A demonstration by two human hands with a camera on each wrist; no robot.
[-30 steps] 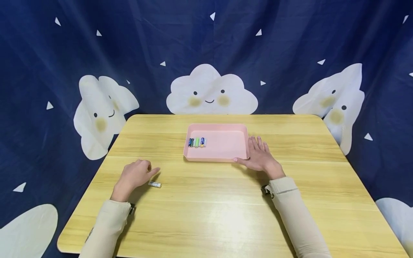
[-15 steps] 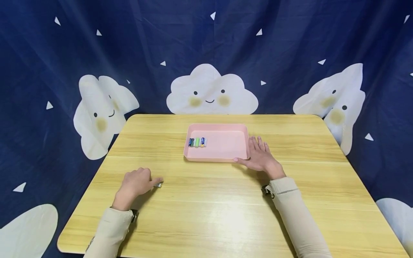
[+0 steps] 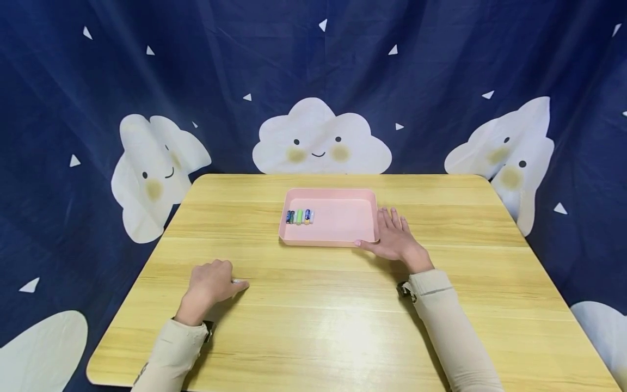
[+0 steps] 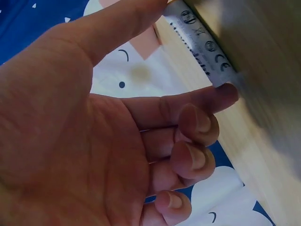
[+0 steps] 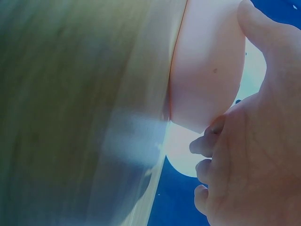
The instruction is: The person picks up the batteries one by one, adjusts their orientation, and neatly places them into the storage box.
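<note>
Low over the left part of the table, my left hand [image 3: 209, 286] pinches a white battery [image 4: 200, 44] by its ends, thumb at one and index fingertip at the other. Its other fingers curl loosely below, as the left wrist view shows. In the head view the hand hides most of this battery. My right hand [image 3: 393, 239] rests with fairly straight fingers against the right front corner of a pink tray [image 3: 343, 220], thumb along the front rim. Inside the tray, at its left, several batteries stand side by side in a row, among them a green battery [image 3: 299, 216] and a blue battery [image 3: 307, 216].
The wooden table [image 3: 313, 305] extends around the tray on all sides. Behind it hangs a dark blue curtain [image 3: 220, 65] printed with white clouds. Both forearms reach in from the near edge.
My left hand has moved down and slightly right onto the white battery, which lay on the table, and now pinches it. The right hand and tray have stayed put.
</note>
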